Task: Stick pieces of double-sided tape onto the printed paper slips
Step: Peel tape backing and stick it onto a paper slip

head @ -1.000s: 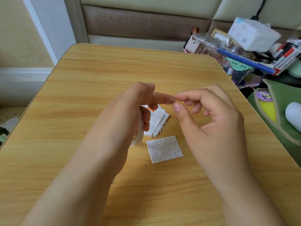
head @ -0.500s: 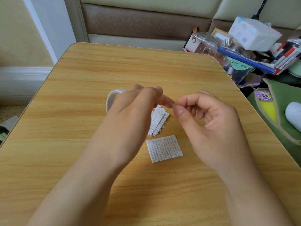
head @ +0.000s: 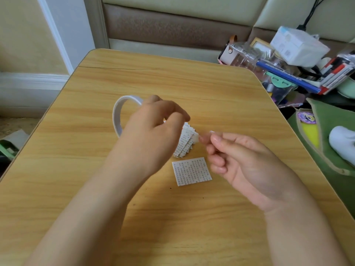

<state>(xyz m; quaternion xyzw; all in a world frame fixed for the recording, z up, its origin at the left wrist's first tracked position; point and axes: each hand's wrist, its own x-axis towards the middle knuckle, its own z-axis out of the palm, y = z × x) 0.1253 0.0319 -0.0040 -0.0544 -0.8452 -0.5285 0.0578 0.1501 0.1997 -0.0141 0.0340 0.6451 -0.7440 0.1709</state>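
My left hand (head: 153,131) holds a white roll of double-sided tape (head: 120,114) above the wooden table (head: 192,87), the ring sticking out to the left of the fingers. My right hand (head: 242,164) pinches a small torn piece of tape (head: 206,133) between thumb and forefinger, just right of the left hand. A fanned stack of printed paper slips (head: 187,142) lies under the hands, partly hidden by the left one. One single printed slip (head: 192,170) lies flat just in front of the stack.
Right of the table stand a clear box of stationery (head: 272,73), a white packet (head: 299,47) and pens (head: 338,72). A green cushion (head: 330,135) and a white object (head: 342,143) lie at the right edge. A sofa back runs behind.
The roll has swung up to the left of my left hand. My two hands have pulled apart, and the right hand now holds a separated bit of tape, lower and further right.
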